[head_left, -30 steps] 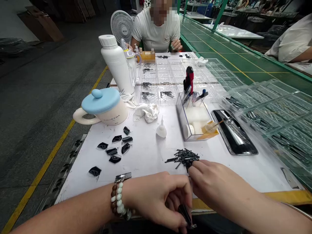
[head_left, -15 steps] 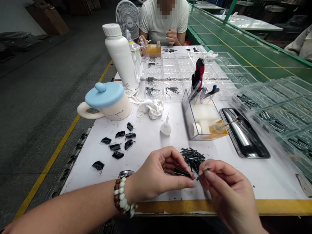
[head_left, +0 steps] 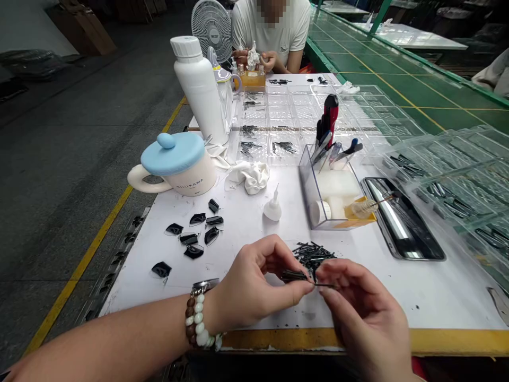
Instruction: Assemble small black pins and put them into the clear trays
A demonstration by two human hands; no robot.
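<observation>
Here's the small dark glossy piece [head_left: 294, 275], up off the table's near edge, pinched between thumb and fingers of the left hand [head_left: 254, 284], which is closed down firmly around it. And there, right at that thumb tip, a thin dark strip [head_left: 325, 286] held edge-on in the fingertips of the right hand [head_left: 368, 307], thumb and forefinger nearly together, the other fingers loosely curled (whether strip and piece actually touch, I can't tell). Just beyond the hands lies the heap of dark strips [head_left: 314, 253], with the white dropper bottle [head_left: 272, 208] upright behind it. Off to the left, a scatter of black curved pieces [head_left: 193, 251] lies on the white tabletop [head_left: 242, 228], below the blue-lidded mug [head_left: 194, 180]. To the right, the clear box [head_left: 307, 185] of tools stands beside a dark phone [head_left: 401, 217]. Farther out come clear compartment trays [head_left: 302, 109], and at the far end a co-worker [head_left: 270, 37] holds a crumpled white cloth [head_left: 253, 55].
</observation>
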